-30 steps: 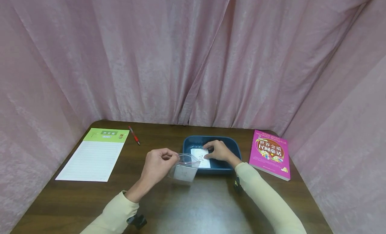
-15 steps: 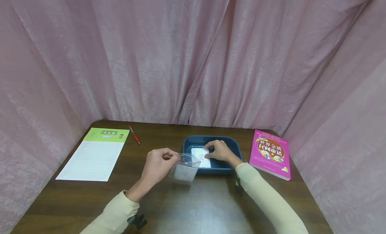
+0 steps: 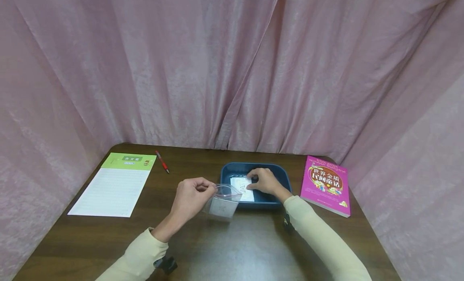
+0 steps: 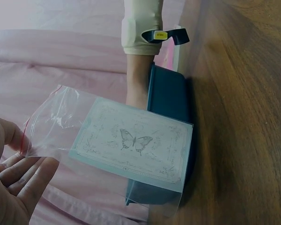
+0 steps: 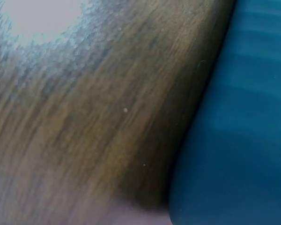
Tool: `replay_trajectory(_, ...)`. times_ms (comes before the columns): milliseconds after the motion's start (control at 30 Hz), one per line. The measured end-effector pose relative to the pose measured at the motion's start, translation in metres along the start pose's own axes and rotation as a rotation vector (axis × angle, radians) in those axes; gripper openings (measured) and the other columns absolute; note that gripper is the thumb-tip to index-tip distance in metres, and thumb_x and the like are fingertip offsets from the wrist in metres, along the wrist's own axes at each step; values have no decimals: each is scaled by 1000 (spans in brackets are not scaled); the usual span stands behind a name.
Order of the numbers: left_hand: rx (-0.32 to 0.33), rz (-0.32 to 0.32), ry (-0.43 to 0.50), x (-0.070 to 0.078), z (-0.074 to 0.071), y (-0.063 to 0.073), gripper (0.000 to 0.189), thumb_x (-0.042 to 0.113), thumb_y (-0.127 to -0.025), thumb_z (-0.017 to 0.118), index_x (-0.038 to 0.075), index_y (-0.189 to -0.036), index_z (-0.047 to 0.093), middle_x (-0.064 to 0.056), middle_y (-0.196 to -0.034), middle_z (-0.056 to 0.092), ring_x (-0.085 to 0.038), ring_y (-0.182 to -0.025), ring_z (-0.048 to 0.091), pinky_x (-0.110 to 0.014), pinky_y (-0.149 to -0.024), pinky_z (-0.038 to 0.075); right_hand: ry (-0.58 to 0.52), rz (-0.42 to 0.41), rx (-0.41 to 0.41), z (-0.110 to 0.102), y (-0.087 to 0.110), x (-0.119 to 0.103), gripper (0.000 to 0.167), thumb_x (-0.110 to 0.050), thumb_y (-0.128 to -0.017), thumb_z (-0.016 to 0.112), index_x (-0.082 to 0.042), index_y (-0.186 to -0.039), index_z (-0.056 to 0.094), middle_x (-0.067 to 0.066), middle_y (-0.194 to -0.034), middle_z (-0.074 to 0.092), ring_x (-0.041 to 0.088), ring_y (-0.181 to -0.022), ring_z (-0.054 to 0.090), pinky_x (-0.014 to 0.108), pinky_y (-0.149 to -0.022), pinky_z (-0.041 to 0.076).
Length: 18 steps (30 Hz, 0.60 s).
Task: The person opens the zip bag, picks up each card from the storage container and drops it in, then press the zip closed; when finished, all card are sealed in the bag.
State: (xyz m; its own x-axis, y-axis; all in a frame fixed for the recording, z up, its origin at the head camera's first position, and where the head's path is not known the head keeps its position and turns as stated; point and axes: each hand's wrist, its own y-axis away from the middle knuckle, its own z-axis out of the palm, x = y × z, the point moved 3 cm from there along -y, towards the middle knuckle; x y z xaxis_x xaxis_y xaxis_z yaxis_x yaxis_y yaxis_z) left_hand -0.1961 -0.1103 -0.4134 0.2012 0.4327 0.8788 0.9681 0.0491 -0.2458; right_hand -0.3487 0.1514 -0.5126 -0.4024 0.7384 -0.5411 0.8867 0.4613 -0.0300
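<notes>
My left hand (image 3: 193, 196) pinches the top edge of a clear zip-lock bag (image 3: 228, 191). A card with a butterfly drawing (image 4: 135, 141) lies inside the bag, tilted in the left wrist view. The bag hangs in front of the left side of a blue tray (image 3: 284, 174). My right hand (image 3: 266, 181) reaches into this tray, its bent thumb and fingers gripping the right edge of a white printed card (image 3: 248, 195). The bag covers part of that card's left side. The right wrist view shows only the tray's outer wall (image 5: 239, 140) and the table.
At the left lies a lined writing pad (image 3: 108, 192) with a green header, with a red pen (image 3: 162, 162) beside it. A pink book (image 3: 324, 186) lies right of the tray. Pink curtains (image 3: 232, 71) surround the brown wooden table (image 3: 232, 248).
My right fingers have shifted slightly to the right along the card in the tray. The left hand and the bag have stayed almost still.
</notes>
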Motion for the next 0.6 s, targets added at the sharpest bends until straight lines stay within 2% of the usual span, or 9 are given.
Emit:
replay_trajectory(333, 0, 10, 4, -1, 0, -1, 7, 13, -83, 75, 17, -79, 79, 10, -73, 75, -9, -69, 70, -26, -57, 49, -36, -29, 29, -8, 3, -4, 28, -16, -84, 84, -9, -111, 76, 5, -112, 74, 23, -104, 66, 42, -89, 56)
replay_trajectory(467, 5, 13, -1, -1, -1, -1, 7, 13, -83, 75, 18, -79, 79, 11, -73, 75, -9, -69, 70, -26, -58, 49, -117, -38, 21, -17, 7, -6, 26, -10, -87, 81, -6, -112, 75, 5, -103, 73, 20, -95, 66, 38, -85, 57)
replay_trajectory(600, 9, 13, -3, -1, -1, -1, 7, 14, -83, 75, 18, -79, 79, 11, -73, 75, -8, -70, 70, -26, -59, 49, -272, -26, 5, -28, 9, -5, 27, -6, -87, 80, -5, -112, 74, 6, -98, 72, 19, -89, 68, 35, -80, 57)
